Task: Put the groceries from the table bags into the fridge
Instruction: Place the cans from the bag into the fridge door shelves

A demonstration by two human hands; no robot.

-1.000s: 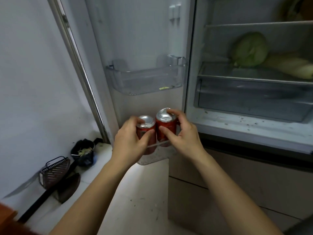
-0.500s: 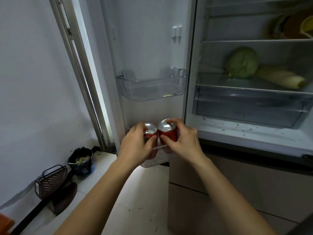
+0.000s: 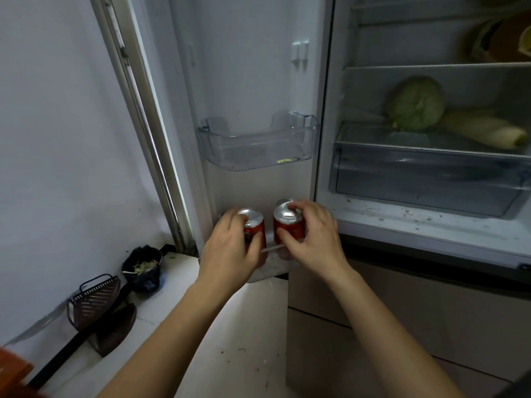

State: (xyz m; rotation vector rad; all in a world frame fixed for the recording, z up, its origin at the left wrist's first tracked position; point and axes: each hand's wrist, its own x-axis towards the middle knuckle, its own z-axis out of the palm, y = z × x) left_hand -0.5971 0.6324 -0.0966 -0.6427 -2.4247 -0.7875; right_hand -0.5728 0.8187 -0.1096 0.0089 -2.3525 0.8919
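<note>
Two red drink cans stand side by side in the lowest clear bin (image 3: pixel 273 265) of the open fridge door. My left hand (image 3: pixel 230 251) grips the left can (image 3: pixel 254 225), thumb across its front. My right hand (image 3: pixel 313 239) grips the right can (image 3: pixel 288 224), a finger over its silver top. Both cans sit partly inside the bin, upright, with a small gap between them.
An empty clear door bin (image 3: pixel 258 145) hangs above. Inside the fridge a green cabbage (image 3: pixel 415 103) and a pale long vegetable (image 3: pixel 485 129) lie on a shelf over a crisper drawer (image 3: pixel 425 179). On the floor at left stand a dark bin bag (image 3: pixel 143 268) and a brown dustpan (image 3: pixel 97 305).
The cans have moved slightly apart in the low door bin and my hands stay on them. The view has tilted up, showing more of the fridge shelves.
</note>
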